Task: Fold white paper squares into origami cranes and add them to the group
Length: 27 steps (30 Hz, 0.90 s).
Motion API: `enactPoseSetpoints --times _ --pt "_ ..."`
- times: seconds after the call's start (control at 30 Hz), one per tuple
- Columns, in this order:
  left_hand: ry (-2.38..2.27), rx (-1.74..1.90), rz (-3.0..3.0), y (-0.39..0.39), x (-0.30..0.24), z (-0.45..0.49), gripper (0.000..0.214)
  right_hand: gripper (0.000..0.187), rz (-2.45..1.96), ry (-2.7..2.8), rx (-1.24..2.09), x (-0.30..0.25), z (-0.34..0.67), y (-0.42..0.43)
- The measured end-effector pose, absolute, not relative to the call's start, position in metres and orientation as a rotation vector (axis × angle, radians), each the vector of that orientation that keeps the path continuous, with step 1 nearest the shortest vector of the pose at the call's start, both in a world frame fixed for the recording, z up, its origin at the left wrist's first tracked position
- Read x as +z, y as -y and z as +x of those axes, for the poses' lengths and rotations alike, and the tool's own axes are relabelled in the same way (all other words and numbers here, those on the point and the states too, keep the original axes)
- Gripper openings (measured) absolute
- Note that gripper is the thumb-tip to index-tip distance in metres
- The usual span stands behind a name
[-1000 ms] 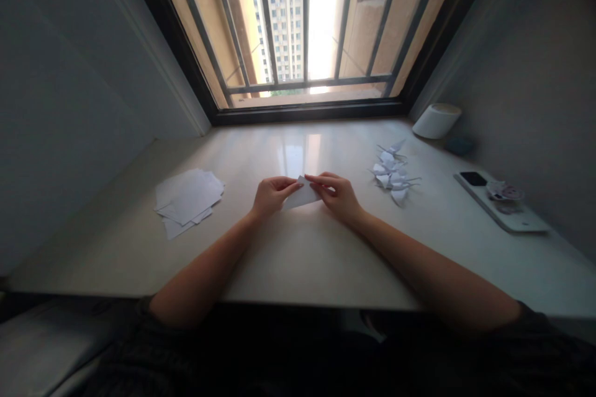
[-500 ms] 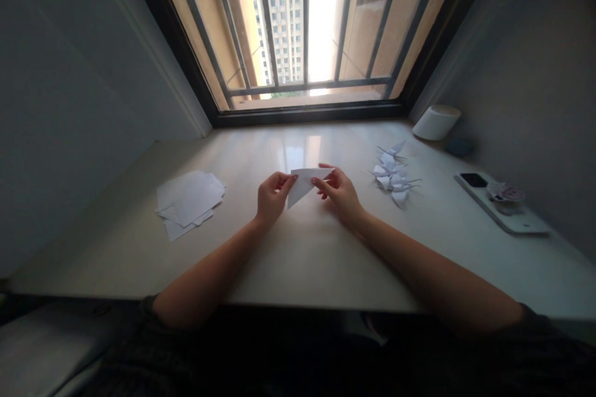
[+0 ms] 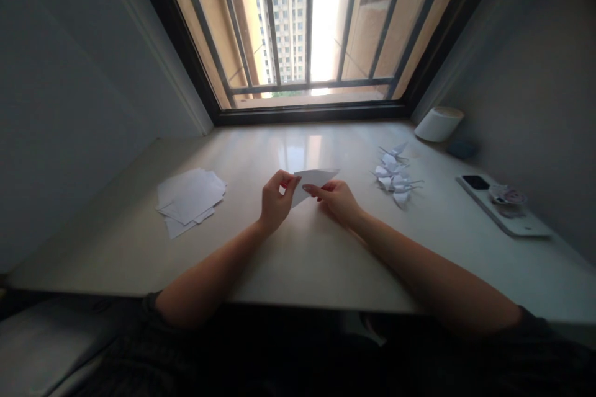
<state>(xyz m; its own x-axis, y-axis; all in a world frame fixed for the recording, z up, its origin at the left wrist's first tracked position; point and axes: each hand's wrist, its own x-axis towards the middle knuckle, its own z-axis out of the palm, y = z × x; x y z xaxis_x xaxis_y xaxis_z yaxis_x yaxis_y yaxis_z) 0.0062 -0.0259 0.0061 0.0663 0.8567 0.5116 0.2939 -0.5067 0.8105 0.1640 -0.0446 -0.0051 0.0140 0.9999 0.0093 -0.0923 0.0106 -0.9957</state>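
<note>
Paper (image 3: 317, 177), white and folded to a roughly triangular shape, is at the middle of the frame, held up between two bare hands above the pale, glossy counter (image 3: 298, 267). Its upper edge runs nearly level, ending in a point toward the right, while a lower corner slants down beside the left palm. The left hand (image 3: 275, 200) has its fingers clamped on the left end of the paper, thumb on the near face and the index finger bent behind. The right hand (image 3: 341, 200) pinches the lower right part, its thumb laid across the near face, pointing left; its other fingers are partly hidden behind the sheet. The two thumb tips are close together.

At centre left of the frame, a loose pile of white sheets (image 3: 193, 195) lies fanned unevenly on the counter. Right of centre, several small folded white paper figures (image 3: 393, 177) with thin points sit in a cluster. Farther right, a pale phone (image 3: 521, 223) lies with its dark camera block up and a round attachment (image 3: 508, 194) on its back. Toward the upper right stands a white rounded object (image 3: 439, 124), with a small dark item (image 3: 460, 149) just beside it. A barred window (image 3: 307, 115) fills the top centre.
</note>
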Motion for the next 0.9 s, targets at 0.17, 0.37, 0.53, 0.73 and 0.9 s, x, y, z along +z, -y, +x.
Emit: enactPoseSetpoints --times 0.17,0.37,0.53,0.73,0.9 --pt "-1.136 1.447 1.733 0.0215 0.0013 0.0056 0.031 0.042 -1.218 1.133 1.260 -0.0077 0.1663 0.0443" --pt "-1.184 1.436 1.698 0.0193 -0.0028 0.0050 0.033 0.039 -1.203 1.178 1.247 -0.0046 0.1658 0.0443" --pt "-1.192 1.455 1.716 0.0187 -0.0030 0.0037 0.032 0.034 -1.194 1.194 1.225 -0.0045 0.1668 0.0438" --pt "-1.183 1.471 1.753 0.0195 -0.0019 0.0031 0.031 0.033 -1.151 1.271 1.162 -0.0038 0.1703 0.0445" --pt "-1.192 1.451 1.787 0.0213 -0.0019 0.0037 0.032 0.038 -1.240 1.398 0.994 -0.0107 0.1722 0.0412"
